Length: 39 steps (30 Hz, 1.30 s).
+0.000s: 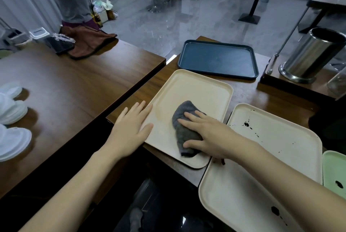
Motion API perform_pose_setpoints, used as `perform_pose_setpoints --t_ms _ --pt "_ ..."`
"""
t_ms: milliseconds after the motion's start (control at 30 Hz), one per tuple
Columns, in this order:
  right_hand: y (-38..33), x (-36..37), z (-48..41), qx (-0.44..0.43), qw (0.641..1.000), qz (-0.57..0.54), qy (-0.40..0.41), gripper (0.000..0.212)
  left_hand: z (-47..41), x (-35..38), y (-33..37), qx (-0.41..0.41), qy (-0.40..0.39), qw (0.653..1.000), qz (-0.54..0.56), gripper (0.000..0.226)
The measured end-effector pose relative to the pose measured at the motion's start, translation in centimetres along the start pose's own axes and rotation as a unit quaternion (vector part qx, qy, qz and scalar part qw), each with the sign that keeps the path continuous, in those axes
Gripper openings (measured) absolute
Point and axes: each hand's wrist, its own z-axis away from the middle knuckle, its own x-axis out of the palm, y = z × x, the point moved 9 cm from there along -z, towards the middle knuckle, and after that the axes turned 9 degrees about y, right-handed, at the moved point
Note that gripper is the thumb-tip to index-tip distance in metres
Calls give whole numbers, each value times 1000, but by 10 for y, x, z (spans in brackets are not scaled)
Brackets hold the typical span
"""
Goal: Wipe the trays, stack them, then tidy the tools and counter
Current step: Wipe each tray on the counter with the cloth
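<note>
Right hand (211, 134) pressed the soft grey cloth (184, 134) flat-fingered while the open left hand (131, 128) steadied the light, probably slippery beige tray (187, 89) by its rim.

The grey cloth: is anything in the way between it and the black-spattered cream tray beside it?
Nothing visible. The right hand presses the grey cloth on the plain cream tray; the black-spattered cream tray lies directly beside it.

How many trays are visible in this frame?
4: dark blue tray at the back; beige tray under the cloth; stained cream tray right of it; green tray partly out of frame. Others may be hidden.
</note>
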Motion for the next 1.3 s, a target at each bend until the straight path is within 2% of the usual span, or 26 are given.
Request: perform_pose_setpoints --t_ms 100,167,300,433,567,633,700,767,800,900,933,1000,1100,1167,1200,1267,1300 --pt "21 -11 -9 38 999 11 17 73 2 -3 2 -6 15 1000 4 67" --pt "28 -9 -5 48 997 56 21 71 2 -1 1 -13 14 1000 1 66" --pt "-13 10 17 -28 989 140 50 70 0 2 -3 -26 28 999 -8 57" --pt "-9 24 13 -65 993 96 -5 80 1 0 -4 -29 32 999 -4 55" --pt "43 -5 -6 36 992 113 31 70 1 -1 -2 -29 32 999 7 56" --pt "16 -3 -4 -8 989 131 73 68 0 -2 -3 -32 36 999 6 56" --pt "-18 20 7 -68 987 125 70 67 0 -1 -3 -35 40 999 6 56" --pt "-23 29 12 -87 988 119 44 67 0 0 -4 -39 39 998 7 56" --pt "-15 24 7 -84 988 119 54 67 1 0 -4 -38 35 999 7 56" --pt "34 -3 -7 13 991 122 58 66 1 -2 -3 -34 37 999 10 56" --pt "35 -7 -6 17 990 125 60 66 1 -2 -3 -35 38 999 11 56" --pt "5 -3 6 -62 983 151 80 66 1 -1 -5 -39 39 998 11 56" --pt "-24 16 26 -135 983 122 29 68 1 1 -6 -42 38 998 6 57" --pt "-5 7 9 -102 987 115 38 68 1 1 -4 -46 44 998 7 58" --pt "11 -1 -5 -57 991 108 58 68 2 0 -3 -47 46 998 8 59" --pt "40 -8 -36 39 994 95 43 67 2 0 0 -44 40 998 8 60" --pt "43 -9 -50 60 992 95 51 67 2 0 0 -41 35 998 8 60"
